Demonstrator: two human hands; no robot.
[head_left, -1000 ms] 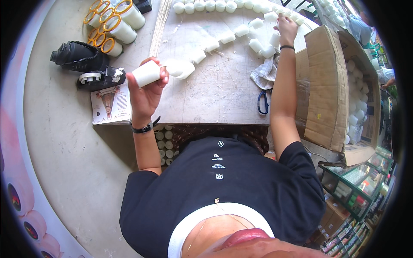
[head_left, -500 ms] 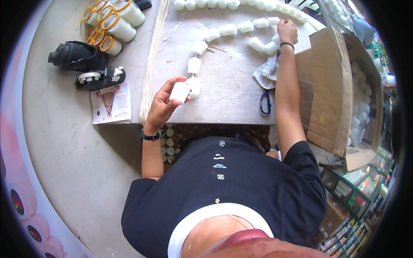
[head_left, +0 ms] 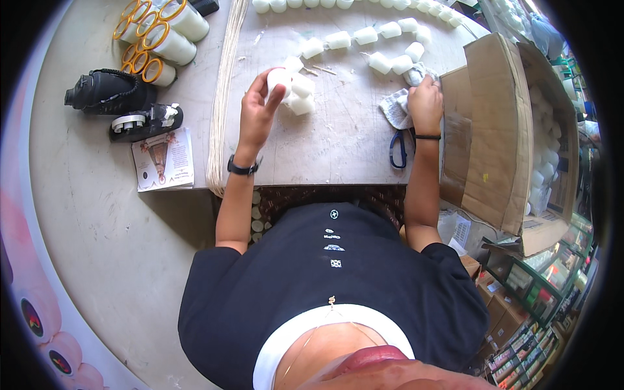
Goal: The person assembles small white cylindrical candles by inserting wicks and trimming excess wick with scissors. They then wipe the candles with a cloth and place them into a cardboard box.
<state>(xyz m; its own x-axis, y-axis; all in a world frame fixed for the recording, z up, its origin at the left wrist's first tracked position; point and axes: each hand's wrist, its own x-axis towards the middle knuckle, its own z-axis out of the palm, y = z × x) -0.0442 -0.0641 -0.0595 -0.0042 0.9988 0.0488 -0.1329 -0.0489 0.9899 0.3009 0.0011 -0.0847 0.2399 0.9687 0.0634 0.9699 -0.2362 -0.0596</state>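
Note:
My left hand [head_left: 259,107] is closed around a white candle [head_left: 280,78], fingers and thumb gripping it above the table. Several more white candles [head_left: 301,103] hang together just beside it. From there a string of white candles [head_left: 338,40] curves away to the right over the table and bends back to an end candle [head_left: 379,62]. My right hand [head_left: 426,109] is closed on a crumpled white cloth [head_left: 395,110], part of which bulges out beyond the fingers. Just below the cloth lies a pair of dark-handled scissors [head_left: 398,151].
Long pale wick strands [head_left: 224,97] run along the table [head_left: 351,140]. Left of them are glass jars with gold rims [head_left: 156,36], a black bottle [head_left: 107,91], a tape dispenser [head_left: 144,123] and printed leaflets [head_left: 166,159]. An open cardboard box [head_left: 497,130] holding white candles stands right.
My left hand has moved away from me with the candle, bunching the near candles together. My right hand has come back toward me from the far candles onto the cloth.

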